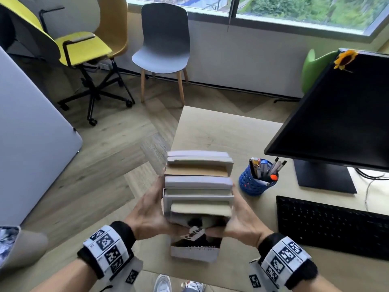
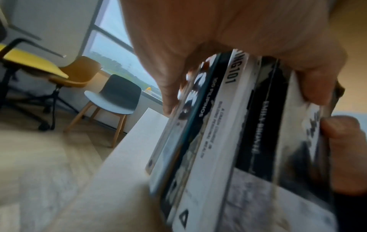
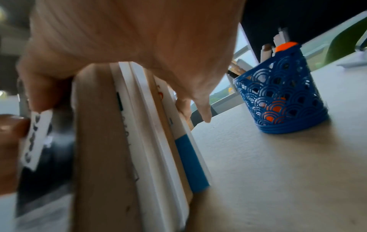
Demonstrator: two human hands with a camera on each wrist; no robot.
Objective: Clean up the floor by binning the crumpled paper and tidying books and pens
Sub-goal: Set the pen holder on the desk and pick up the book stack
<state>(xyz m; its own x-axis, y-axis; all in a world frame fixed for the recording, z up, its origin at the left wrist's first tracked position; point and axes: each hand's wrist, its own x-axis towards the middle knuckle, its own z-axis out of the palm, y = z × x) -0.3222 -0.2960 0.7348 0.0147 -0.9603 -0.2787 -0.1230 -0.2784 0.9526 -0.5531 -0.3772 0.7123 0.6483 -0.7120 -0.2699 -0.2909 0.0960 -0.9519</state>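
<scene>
Bare worktop [image 1: 212,131] open beyond the book row [image 1: 199,186]; blue pen cup [image 1: 257,180], keyboard [image 1: 332,226] and monitor [image 1: 336,114] block the right.

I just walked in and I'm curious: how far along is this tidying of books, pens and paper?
Pens look done: they stand in the blue pen holder on the desk. In hand: the left hand and right hand grip a row of books, upright on the desk. Left: letting the books go. No crumpled paper or bin shows, so that part can't be judged.
</scene>
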